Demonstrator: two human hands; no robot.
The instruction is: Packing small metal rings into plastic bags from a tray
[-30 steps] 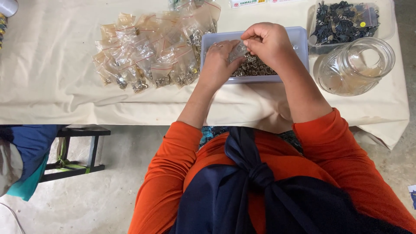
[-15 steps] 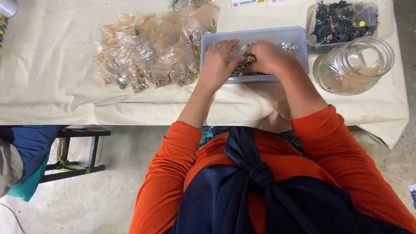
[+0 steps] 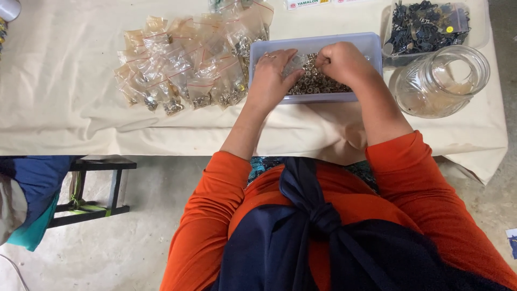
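Now we see both hands inside the pale blue tray point(image 3: 366, 44), which stands at the far edge of the bench point(image 3: 64, 81), a little right of the middle. The tray holds a heap of small metal eyelets point(image 3: 315, 83). Our left hand point(image 3: 272, 73) lies flat on the near left part of the heap, with its fingers point(image 3: 288, 56) stretched and close together, and it seems to press a small clear bag point(image 3: 295, 63) against the eyelets. Our right hand point(image 3: 342, 62) is curled into a loose fist over the middle of the heap; whether its fingers pinch eyelets or the mouth of the bag we cannot tell, because the back of the hand hides them. As for the progress, we judge that a good part is done: a pile of filled small bags point(image 3: 188, 64) lies just left of the tray, each with some metal pieces inside, but many eyelets are still loose in the tray. Toward the far right corner stands a clear box of dark metal parts point(image 3: 425, 27), and in front of it a glass jar point(image 3: 439, 81) lies on its side. A cream cloth with folds covers the bench. Below it the floor point(image 3: 134, 248) is bare grey concrete, and a dark stool point(image 3: 102, 186) stands at the left.
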